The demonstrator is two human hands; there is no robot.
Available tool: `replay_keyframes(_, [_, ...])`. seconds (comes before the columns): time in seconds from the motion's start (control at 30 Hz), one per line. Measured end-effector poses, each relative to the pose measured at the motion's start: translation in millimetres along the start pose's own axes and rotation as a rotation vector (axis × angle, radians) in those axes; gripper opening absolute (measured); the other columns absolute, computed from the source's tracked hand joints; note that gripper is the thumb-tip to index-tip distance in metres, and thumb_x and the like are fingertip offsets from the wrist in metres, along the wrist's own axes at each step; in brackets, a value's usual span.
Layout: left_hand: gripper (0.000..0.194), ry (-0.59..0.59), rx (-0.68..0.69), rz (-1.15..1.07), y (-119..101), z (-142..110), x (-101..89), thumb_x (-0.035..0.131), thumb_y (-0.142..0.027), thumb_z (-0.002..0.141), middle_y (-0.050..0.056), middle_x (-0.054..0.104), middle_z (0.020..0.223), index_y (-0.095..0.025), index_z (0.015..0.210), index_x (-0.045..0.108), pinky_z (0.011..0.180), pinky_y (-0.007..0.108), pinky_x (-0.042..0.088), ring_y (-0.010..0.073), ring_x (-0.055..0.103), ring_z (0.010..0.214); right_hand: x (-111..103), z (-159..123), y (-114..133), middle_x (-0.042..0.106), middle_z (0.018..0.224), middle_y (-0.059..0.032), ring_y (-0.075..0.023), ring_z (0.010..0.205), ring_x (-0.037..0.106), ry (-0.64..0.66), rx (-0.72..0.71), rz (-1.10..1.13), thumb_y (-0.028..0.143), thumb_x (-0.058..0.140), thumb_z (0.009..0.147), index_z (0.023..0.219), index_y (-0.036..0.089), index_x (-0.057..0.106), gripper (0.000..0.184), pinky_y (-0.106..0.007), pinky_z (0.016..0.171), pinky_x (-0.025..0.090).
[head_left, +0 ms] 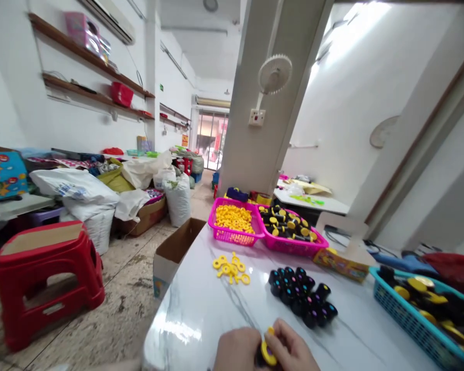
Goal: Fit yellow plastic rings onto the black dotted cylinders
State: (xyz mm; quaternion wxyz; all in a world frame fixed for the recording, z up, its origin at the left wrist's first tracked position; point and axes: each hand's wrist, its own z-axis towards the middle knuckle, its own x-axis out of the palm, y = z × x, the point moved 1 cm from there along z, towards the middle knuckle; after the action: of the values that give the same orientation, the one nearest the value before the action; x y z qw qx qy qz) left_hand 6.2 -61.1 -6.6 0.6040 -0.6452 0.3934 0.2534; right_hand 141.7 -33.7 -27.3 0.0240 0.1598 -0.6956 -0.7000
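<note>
At the bottom edge of the head view, my left hand [235,350] and my right hand [292,348] are closed together on one small black wheel with a yellow ring [268,352]. Both hands hover over the near edge of the white marble table [201,309]. Just beyond them lies a cluster of black wheels [301,296]. Further left on the table sits a small heap of loose yellow rings [231,269].
A pink basket of yellow rings [234,222] and a pink basket of assembled black-and-yellow wheels [292,229] stand at the far end. A blue basket of wheels [429,314] is at right. An open cardboard box [174,252], a red stool [46,278] and white sacks occupy the floor at left.
</note>
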Motion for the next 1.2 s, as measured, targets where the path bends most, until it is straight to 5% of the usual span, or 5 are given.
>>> replay_keyframes(0.13, [0.024, -0.138, 0.121, -0.094, 7.0, -22.4, -1.6, 0.061, -0.040, 0.073, 0.004, 0.068, 0.077, -0.018, 0.082, 0.065, 0.065, 0.028, 0.044, 0.0215, 0.063, 0.074, -1.4, -11.7, 10.0, 0.040, 0.046, 0.0081, -0.0079, 0.035, 0.034, 0.034, 0.051, -0.025, 0.049, 0.062, 0.076, 0.067, 0.021, 0.043, 0.034, -0.020, 0.034, 0.026])
replay_keyframes(0.5, [0.033, 0.266, -0.045, -0.946, 9.8, -4.7, 4.6, 0.050, -0.049, 0.084, -0.004, 0.054, 0.049, -0.016, 0.082, 0.050, 0.036, 0.015, 0.032, 0.0081, 0.050, 0.037, 1.2, -18.3, 9.8, 0.051, 0.062, 0.0108, -0.0047, 0.032, 0.041, 0.072, 0.044, 0.130, 0.048, 0.060, 0.079, 0.098, 0.024, 0.046, 0.034, -0.017, 0.028, 0.039])
replay_keyframes(0.83, [0.039, -0.395, 0.223, -0.364, 1.7, -29.1, 16.7, 0.072, -0.029, 0.071, 0.003, 0.059, 0.092, -0.017, 0.106, 0.060, 0.082, 0.031, 0.046, 0.0164, 0.057, 0.086, 0.0, -22.1, 6.0, 0.056, 0.063, 0.0041, -0.0056, 0.039, 0.041, -0.060, 0.026, 0.161, 0.045, 0.070, 0.071, 0.087, 0.018, 0.062, 0.032, -0.018, 0.032, 0.030])
replay_keyframes(1.03, [0.022, -0.341, 0.269, -0.330, 3.6, -25.3, 17.3, 0.067, -0.025, 0.078, 0.002, 0.057, 0.089, -0.021, 0.099, 0.067, 0.078, 0.027, 0.045, 0.0146, 0.055, 0.082, -11.9, -11.6, 11.1, 0.054, 0.057, 0.0011, -0.0071, 0.043, 0.044, 0.041, 0.182, 0.385, 0.053, 0.064, 0.075, 0.075, 0.014, 0.064, 0.040, -0.018, 0.037, 0.035])
replay_keyframes(1.2, [0.015, -0.259, 0.235, -0.340, 8.4, -23.3, 15.6, 0.070, -0.027, 0.075, 0.000, 0.056, 0.080, -0.024, 0.090, 0.071, 0.070, 0.024, 0.042, 0.0132, 0.054, 0.074, -23.0, 7.7, 24.9, 0.052, 0.055, 0.0070, -0.0038, 0.037, 0.038, 0.527, 0.378, 0.176, 0.037, 0.076, 0.066, 0.088, 0.016, 0.058, 0.036, -0.014, 0.031, 0.025])
